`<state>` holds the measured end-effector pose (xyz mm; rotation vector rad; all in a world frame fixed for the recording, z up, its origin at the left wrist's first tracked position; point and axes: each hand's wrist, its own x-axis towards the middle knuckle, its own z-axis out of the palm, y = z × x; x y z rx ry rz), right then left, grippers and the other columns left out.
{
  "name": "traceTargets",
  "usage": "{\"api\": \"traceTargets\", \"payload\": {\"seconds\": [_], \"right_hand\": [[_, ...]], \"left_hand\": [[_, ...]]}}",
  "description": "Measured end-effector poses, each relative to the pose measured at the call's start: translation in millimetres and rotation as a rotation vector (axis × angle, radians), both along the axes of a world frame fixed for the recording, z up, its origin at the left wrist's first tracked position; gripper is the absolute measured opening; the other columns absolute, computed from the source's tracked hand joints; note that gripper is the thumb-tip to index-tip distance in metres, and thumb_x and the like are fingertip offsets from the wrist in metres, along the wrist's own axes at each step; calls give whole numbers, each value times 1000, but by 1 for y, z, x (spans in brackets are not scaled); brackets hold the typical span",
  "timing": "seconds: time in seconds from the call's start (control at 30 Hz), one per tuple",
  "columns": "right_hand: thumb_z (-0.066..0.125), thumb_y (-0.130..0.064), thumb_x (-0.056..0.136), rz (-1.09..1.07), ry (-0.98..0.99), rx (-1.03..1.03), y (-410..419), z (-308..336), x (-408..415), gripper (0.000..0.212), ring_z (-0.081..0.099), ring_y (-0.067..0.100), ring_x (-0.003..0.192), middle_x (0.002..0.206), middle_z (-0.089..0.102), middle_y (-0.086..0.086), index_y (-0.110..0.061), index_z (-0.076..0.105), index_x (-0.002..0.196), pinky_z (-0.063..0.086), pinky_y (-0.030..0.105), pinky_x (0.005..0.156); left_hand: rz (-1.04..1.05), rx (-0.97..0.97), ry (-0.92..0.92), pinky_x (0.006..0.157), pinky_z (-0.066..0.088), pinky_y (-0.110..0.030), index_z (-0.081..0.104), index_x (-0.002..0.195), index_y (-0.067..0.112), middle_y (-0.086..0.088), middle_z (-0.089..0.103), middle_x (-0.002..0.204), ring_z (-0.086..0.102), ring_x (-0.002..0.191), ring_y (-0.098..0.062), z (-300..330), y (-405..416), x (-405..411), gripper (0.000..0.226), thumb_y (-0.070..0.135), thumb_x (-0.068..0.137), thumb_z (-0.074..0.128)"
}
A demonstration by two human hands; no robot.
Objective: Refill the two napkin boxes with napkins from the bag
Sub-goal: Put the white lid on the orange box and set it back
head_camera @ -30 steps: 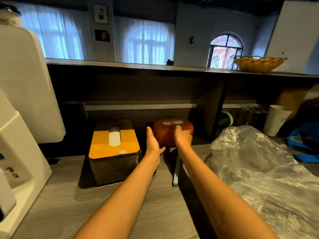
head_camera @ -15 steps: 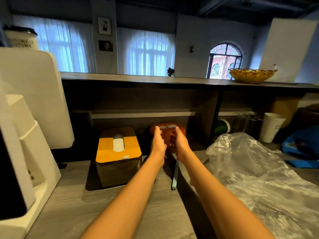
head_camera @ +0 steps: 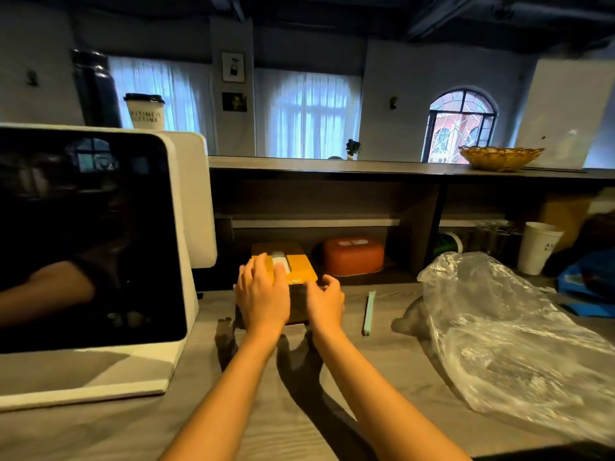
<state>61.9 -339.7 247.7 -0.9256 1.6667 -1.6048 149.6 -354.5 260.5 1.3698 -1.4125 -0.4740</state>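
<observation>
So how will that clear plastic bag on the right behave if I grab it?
The plastic bag is probably floppy: it lies crumpled and slumped on the counter. Its glossy film looks slippery. It seems light, since no contents show through.

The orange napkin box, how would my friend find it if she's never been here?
Look under the long dark counter shelf, in the cubby behind the wooden worktop. Two napkin boxes sit there; the orange napkin box is the right one, further back, untouched. It is rounded and orange all over, unlike the square yellow-lidded box under the hands.

Two napkin boxes [head_camera: 301,268] [head_camera: 353,256], one plastic bag [head_camera: 509,331], two paper cups [head_camera: 539,247] [head_camera: 145,111], one basket [head_camera: 501,157].
</observation>
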Motion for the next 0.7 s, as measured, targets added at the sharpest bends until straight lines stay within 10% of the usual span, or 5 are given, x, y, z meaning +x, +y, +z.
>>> {"api": "traceTargets", "payload": {"seconds": [0.13,0.37,0.6,0.7], "right_hand": [[60,-33,92,42,-99,81,1,4,20,71,48,31,123,149,31,13,-17,25,152,47,39,97],[75,-41,81,-14,30,97,-15,6,-1,110,29,36,143,159,20,15,-15,1,157,34,49,113],[62,-39,94,-174,311,43,-32,13,-61,57,53,31,122,140,51,13,-13,45,142,45,36,96],[51,-52,96,-217,242,79,-37,9,-57,62,52,33,122,140,49,12,-18,38,146,48,46,99]], "left_hand": [[-109,243,211,117,26,-48,18,157,25,-4,26,161,27,146,-28,-10,6,14,60,52,104,23],[-266,278,492,101,46,-47,46,134,31,-7,60,128,57,115,-27,-18,18,6,42,53,103,27],[-211,384,476,111,35,-54,36,148,22,-10,43,148,43,133,-31,-26,-14,13,58,56,102,28],[-159,374,503,118,23,-51,19,157,23,-9,24,161,26,146,-32,-27,-31,15,63,55,103,26]]}}
